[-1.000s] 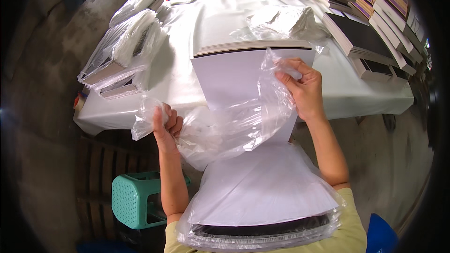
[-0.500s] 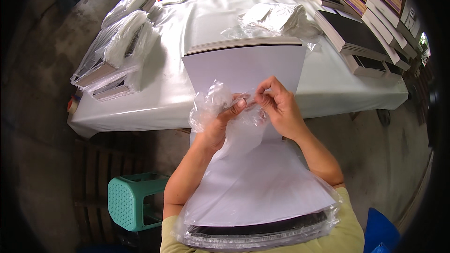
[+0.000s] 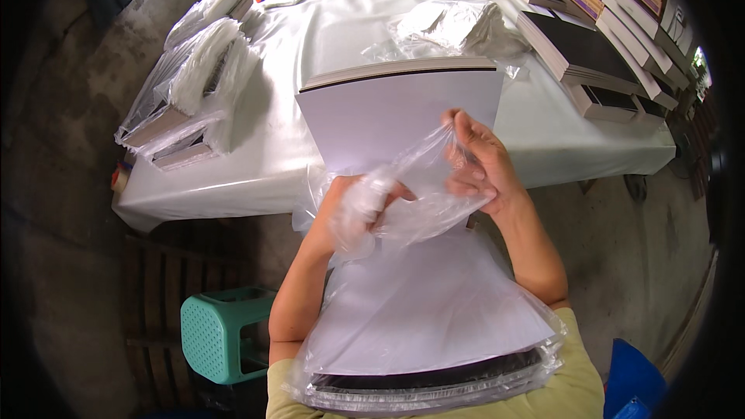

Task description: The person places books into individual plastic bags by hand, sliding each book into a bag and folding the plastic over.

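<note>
A clear plastic bag is stretched between my two hands above my lap. My right hand pinches its edge between thumb and fingertips and pulls it up and to the right. Bunched film wraps over my left hand, which is closed on the bag; its fingers are partly hidden and blurred. Just beyond my hands, a thick stack of large white sheets with a dark layer near its top leans at the table's front edge. On my lap lies a plastic-wrapped pack with a white face and a black band at its near end.
Plastic-wrapped packs are piled on the left of the white-covered table. Crumpled clear bags lie behind the sheets. Black-topped stacks and boxes fill the right. A green stool stands at lower left, a blue object at lower right.
My right hand has moved up and right, drawing the bag's edge out taut. My left hand has turned and dropped slightly, with the film now spread over it.
</note>
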The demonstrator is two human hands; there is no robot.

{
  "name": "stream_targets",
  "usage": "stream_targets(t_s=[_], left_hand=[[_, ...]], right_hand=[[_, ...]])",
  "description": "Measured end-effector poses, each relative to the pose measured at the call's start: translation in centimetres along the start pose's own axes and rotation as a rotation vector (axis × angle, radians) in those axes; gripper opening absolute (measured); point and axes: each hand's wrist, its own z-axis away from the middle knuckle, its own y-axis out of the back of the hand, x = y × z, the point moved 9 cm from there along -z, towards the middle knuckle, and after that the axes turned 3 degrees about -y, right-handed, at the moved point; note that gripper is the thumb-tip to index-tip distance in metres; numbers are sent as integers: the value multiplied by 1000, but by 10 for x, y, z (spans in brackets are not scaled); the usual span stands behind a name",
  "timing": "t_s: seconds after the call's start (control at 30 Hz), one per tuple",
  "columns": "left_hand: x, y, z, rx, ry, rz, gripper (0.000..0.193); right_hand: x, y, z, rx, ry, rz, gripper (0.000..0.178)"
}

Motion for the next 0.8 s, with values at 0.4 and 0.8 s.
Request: stream_targets(t_s=[0.4,0.8], left_hand=[[-13,81,25,602,-112,1037,54],[-17,59,41,340,-257,1245,70]], right_hand=[[-9,-29,46,-811,181,459,32],[-12,-18,64,-713,170,489,61]])
